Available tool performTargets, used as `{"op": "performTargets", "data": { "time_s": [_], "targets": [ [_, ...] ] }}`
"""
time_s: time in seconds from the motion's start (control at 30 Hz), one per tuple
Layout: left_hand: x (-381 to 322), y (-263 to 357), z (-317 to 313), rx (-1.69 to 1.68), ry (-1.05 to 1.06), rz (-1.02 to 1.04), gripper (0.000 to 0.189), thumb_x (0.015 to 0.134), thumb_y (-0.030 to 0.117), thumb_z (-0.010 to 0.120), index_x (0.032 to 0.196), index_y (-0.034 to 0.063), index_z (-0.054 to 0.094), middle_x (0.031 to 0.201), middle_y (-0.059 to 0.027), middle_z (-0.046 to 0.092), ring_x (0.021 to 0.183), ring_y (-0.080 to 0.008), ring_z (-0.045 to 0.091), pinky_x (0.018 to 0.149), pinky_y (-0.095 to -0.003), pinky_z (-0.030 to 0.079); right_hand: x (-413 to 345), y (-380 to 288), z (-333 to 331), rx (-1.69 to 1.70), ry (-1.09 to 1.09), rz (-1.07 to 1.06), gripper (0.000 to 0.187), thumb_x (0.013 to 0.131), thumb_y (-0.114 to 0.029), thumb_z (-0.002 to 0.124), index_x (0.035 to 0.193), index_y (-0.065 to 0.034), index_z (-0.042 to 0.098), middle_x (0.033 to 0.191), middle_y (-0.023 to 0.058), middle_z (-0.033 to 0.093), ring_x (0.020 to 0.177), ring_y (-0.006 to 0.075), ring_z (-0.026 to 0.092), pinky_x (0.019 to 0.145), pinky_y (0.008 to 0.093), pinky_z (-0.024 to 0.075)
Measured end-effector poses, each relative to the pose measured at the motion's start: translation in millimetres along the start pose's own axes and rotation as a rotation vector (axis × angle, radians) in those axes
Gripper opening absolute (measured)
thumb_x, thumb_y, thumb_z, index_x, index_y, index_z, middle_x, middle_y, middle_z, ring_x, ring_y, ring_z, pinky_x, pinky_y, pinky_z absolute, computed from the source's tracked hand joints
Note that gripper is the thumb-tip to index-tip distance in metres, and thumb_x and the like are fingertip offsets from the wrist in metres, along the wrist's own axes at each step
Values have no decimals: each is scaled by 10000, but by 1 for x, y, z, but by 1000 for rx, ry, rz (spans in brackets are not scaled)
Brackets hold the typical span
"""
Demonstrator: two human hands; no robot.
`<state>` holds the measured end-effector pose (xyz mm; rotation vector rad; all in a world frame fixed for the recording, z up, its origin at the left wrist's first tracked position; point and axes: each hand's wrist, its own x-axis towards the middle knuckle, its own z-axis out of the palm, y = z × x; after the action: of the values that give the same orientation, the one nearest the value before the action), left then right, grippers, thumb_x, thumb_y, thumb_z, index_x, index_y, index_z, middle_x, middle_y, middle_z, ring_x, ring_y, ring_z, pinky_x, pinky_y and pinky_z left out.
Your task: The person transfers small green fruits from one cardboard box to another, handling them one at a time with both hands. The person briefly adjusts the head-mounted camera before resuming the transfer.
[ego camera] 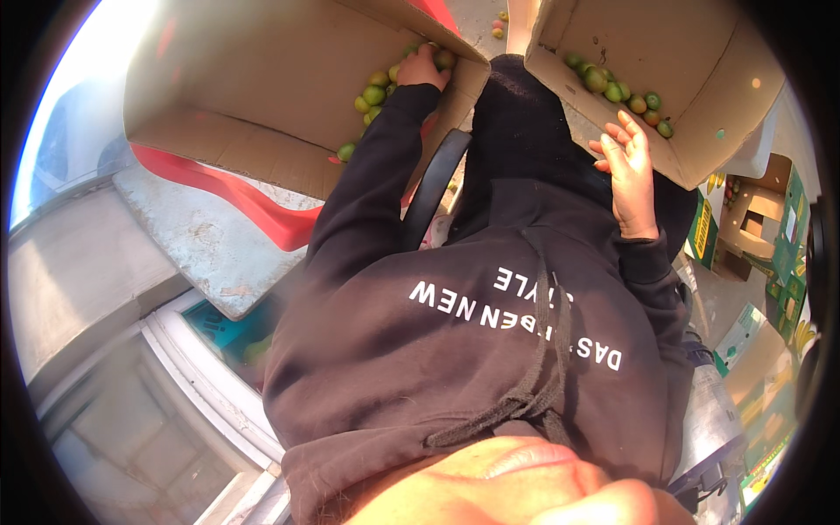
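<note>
My left hand (423,67) reaches into the left cardboard box (262,152), its fingers curled among green tomatoes (374,95). A darker tomato (444,60) lies beside its fingertips; whether the hand grips one is not clear. My right hand (629,172) is raised, palm partly turned up, fingers loosely bent and apart, with nothing in it. It is just on my side of the right cardboard box (646,141). Inside that box, a row of green and orange-tinged tomatoes (595,79) lies along the near wall.
The left box rests on a red plastic support (262,213), beside a worn pale board (210,236). A black armrest (436,187) stands between the left box and my legs. Printed banana cartons (787,223) are at the right. A few small fruits (499,26) lie on the ground ahead.
</note>
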<state>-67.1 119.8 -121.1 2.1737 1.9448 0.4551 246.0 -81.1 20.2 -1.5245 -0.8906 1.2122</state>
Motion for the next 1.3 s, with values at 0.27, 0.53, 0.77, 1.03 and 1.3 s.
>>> {"op": "performTargets", "data": {
  "time_s": [0.27, 0.53, 0.77, 1.03, 1.3],
  "targets": [
    [-33, 22, -48, -318, 9, -80, 556, 733, 359, 746, 1152, 46, 558, 1002, -164, 659, 946, -305, 640, 839, -410, 502, -1, 3, -4, -25, -123, 45, 453, 956, -219, 548, 1361, -50, 435, 1250, 107, 525, 1003, 161, 601, 776, 245, 450],
    [-103, 115, -137, -737, -450, 254, 396, 828, 258, 724, 1106, 20, 574, 953, -100, 655, 896, -198, 639, 806, -325, 503, -10, -13, 22, 67, -445, 116, 481, 938, -263, 586, 1343, -50, 437, 1141, 69, 564, 956, 134, 595, 791, 260, 458],
    [-101, 147, -135, -899, -604, 378, 344, 848, 153, 721, 1140, 34, 586, 970, -66, 661, 921, -164, 639, 835, -302, 511, -9, -18, 15, 124, -457, 164, 547, 929, -242, 622, 1371, -18, 390, 1109, 73, 570, 979, 152, 604, 745, 251, 483],
    [-5, 14, -59, -171, 8, -7, 386, 781, 338, 701, 1100, 127, 650, 1095, -149, 615, 1058, -345, 566, 909, -434, 469, 9, -3, -21, 114, 186, 12, 583, 946, -199, 578, 1420, 11, 313, 1320, 198, 472, 1072, 227, 602, 816, 312, 485],
    [46, -30, 17, 102, -165, 27, 562, 769, 478, 673, 1229, 161, 608, 1230, -163, 585, 1162, -356, 531, 985, -433, 440, 7, 5, -18, 38, 112, 28, 517, 951, -150, 556, 1416, -49, 354, 1346, 203, 437, 1022, 224, 615, 776, 300, 479]
  ]
}}
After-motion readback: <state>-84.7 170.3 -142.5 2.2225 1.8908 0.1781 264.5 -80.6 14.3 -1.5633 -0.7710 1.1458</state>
